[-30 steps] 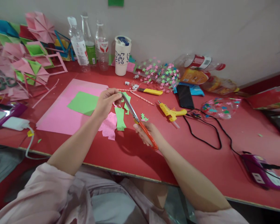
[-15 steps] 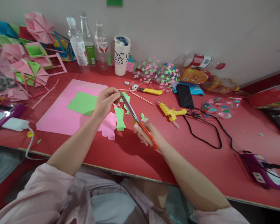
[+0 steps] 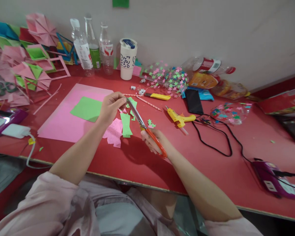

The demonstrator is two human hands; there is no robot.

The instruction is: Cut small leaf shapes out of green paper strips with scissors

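My right hand (image 3: 156,141) is closed around the orange handles of a pair of scissors (image 3: 151,132). The blades slant up and left to the fingertips of my left hand (image 3: 113,105). Those fingers are pinched together at the blade tips; what they hold, if anything, is too small to make out. Below the blades lie cut green paper scraps (image 3: 126,125) and a ragged pink paper scrap (image 3: 114,132). Small green paper stars (image 3: 151,124) lie just beyond the scissors. Under my left forearm are a green paper sheet (image 3: 86,109) and large pink sheets (image 3: 61,123).
A yellow glue gun (image 3: 180,118) with a black cord, a yellow cutter knife (image 3: 158,96) and a phone (image 3: 194,101) lie right of centre. Bottles (image 3: 82,49) and a white cup (image 3: 127,62) stand at the back. Folded paper crafts (image 3: 34,77) crowd the left. Star-filled plastic (image 3: 231,113) lies right.
Both hands and the scissors keep almost the same pose. The view has shifted very slightly, moving the things on the right a little leftward.
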